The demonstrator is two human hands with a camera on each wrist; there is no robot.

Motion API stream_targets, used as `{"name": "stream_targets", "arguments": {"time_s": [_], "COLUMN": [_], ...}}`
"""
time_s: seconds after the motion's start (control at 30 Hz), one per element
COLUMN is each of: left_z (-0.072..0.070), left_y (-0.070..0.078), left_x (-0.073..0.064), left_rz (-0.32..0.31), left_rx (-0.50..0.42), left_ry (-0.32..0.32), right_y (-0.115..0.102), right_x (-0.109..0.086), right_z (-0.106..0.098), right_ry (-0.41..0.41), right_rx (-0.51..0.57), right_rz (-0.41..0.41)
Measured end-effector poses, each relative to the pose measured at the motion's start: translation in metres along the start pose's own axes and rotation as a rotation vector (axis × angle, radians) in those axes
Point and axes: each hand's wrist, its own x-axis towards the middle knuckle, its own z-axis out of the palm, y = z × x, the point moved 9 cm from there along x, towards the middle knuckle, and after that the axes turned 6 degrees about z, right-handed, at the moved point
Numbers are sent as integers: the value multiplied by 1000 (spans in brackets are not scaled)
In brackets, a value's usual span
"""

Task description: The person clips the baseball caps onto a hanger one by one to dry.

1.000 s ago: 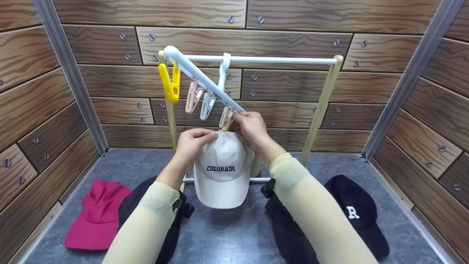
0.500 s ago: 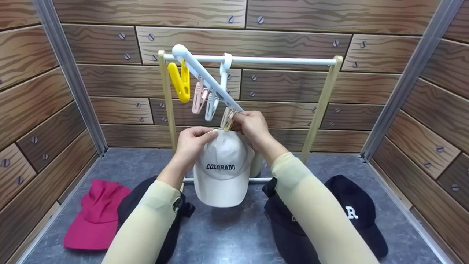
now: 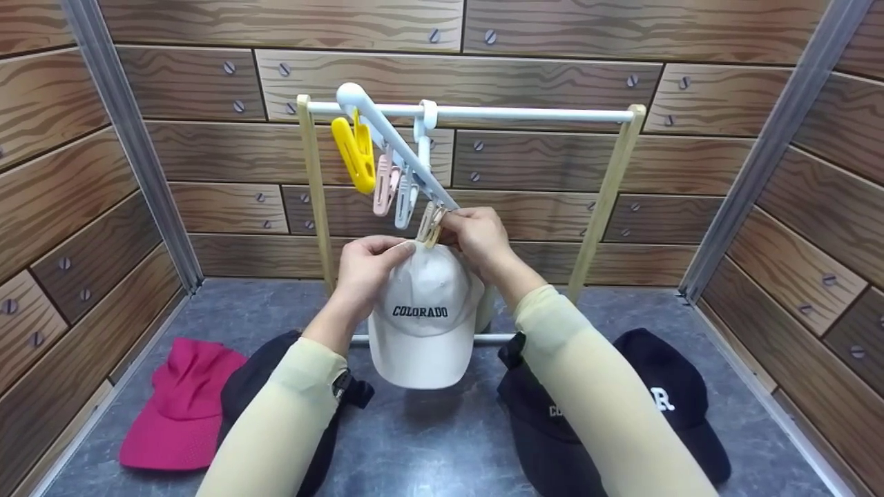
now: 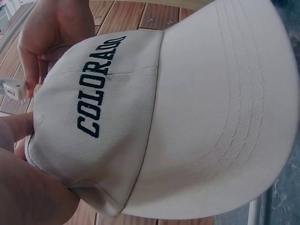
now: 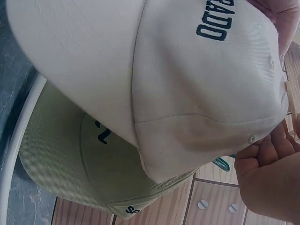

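A white cap [image 3: 421,359] lettered "COLORADO" hangs upright, brim down, in the middle of the head view. My left hand [image 3: 367,270] pinches the top of its crown between thumb and fingers. At the crown's other side, my right hand [image 3: 480,238] pinches a beige clothespin [image 3: 428,222] that hangs from a light-blue hanger [image 3: 407,155]. The clothespin's lower end meets the top of the cap; whether it bites the fabric cannot be made out. My right fingertips are partly hidden behind the clothespin and cap. Behind the white cap is a green cap [image 5: 56,145], mostly covered in the head view.
A white rail [image 3: 525,114] on wooden posts carries the hanger. Yellow [image 3: 355,155], pink [image 3: 385,185] and pale-blue [image 3: 406,200] clothespins hang along it. A magenta cap [image 3: 183,414] and a black cap [image 3: 255,386] lie left; dark caps [image 3: 666,373] lie right.
The hanger's near left end has swung to the right, taking the free clothespins with it. The white cap and my left hand have shifted slightly up and right. Both hands keep their pinch.
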Motion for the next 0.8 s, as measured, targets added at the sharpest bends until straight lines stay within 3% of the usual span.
{"name": "stream_targets", "arguments": {"time_s": [0.43, 0.8], "left_z": [6, 7], "left_y": [3, 6], "left_x": [-1, 1], "left_rz": [9, 23], "left_rx": [10, 20], "left_ry": [27, 72], "right_y": [-4, -10], "right_x": [-1, -2], "right_z": [-4, -11], "right_ry": [-5, 23], "right_rx": [-60, -190], "right_rz": [-36, -65]}}
